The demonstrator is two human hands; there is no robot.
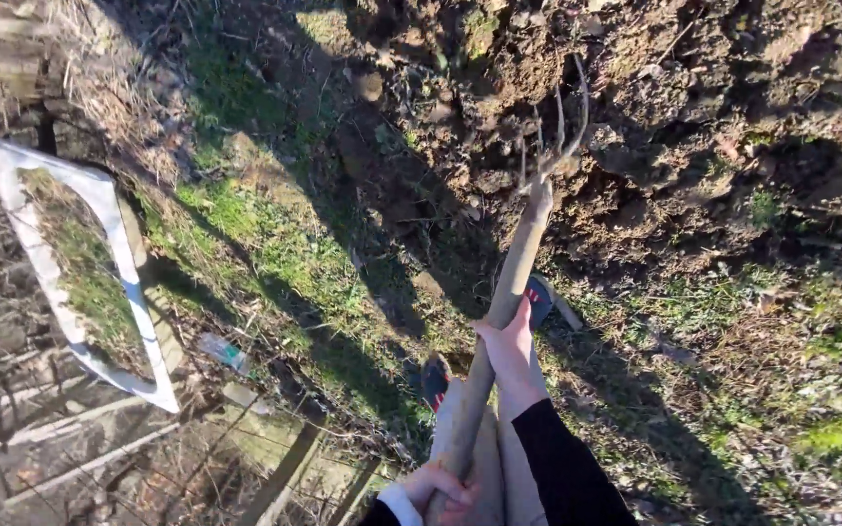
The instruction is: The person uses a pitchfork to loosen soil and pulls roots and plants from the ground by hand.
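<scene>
I hold a garden fork with a long wooden handle (514,278). Its metal tines (554,136) are raised over a bank of dug, clumpy brown soil (694,107). My right hand (511,353), in a black sleeve, grips the handle about midway. My left hand (438,487), with a white cuff showing, grips the handle's lower end near my body. Below the handle are my light trousers and two dark shoes (539,297) (434,381), standing on grass.
A white rectangular frame (114,229) lies on the grass at the left. A small plastic bottle (221,351) lies near it. Wooden slats and dry stalks (80,458) fill the lower left. Long shadows cross the grass (275,253).
</scene>
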